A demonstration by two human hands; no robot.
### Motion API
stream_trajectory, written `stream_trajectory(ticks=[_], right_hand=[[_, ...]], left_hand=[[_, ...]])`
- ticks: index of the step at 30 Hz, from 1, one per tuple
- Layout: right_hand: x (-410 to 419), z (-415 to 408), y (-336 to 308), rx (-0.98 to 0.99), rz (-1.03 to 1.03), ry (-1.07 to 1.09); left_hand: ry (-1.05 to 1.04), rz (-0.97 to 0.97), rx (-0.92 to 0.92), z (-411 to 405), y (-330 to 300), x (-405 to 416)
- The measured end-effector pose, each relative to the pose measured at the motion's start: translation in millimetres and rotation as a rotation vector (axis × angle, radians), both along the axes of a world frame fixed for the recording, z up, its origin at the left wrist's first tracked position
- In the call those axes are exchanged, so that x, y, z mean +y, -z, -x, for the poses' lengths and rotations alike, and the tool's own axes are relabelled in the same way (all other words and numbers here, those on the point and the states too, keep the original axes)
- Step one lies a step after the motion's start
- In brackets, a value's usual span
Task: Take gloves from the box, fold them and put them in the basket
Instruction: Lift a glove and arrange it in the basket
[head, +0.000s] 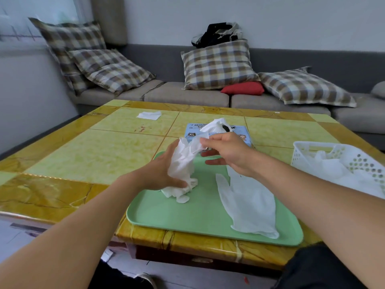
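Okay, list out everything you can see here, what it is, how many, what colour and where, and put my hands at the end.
Table: one, yellow and amber tiled, foreground.
Tray: one, green, near table edge.
Glove box: one, blue, marked XL, behind the tray, a white glove sticking out.
Basket: one, white, perforated, table's right side, white gloves inside.
Crumpled glove: one, white, held over the tray's left part.
Flat glove: one, white, on the tray's right part.
Tissue: one, white, far left of table.
Sofa: one, grey, behind the table.
Checked cushions: four, brown and cream, on the sofa.
Red cushion: one, on the sofa.
Dark bag: one, atop the sofa back.
Left hand: grips the crumpled glove.
Right hand: pinches its upper end.
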State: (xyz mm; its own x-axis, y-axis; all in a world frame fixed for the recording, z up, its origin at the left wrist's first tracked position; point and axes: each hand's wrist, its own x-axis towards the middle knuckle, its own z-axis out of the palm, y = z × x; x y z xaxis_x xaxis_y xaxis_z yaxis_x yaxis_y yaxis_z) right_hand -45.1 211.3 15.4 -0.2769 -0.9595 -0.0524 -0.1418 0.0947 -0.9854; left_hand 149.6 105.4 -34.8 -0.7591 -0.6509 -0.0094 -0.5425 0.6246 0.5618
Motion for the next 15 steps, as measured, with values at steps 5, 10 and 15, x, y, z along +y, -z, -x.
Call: stream_trajectory(ticks=[5, 10, 15], right_hand=[[9, 17, -20, -0.409, 0.117, 0.133], [17, 24, -21, -0.472, 0.141, 0.197], [30, 47, -36, -0.716, 0.224, 0.149]], left_hand=[[0.042, 0.111, -0.079, 6, -2, -1], [0.058, 0.088, -0.144, 9, -4, 0], [0.004, 0.128, -0.212, 2, -4, -6]])
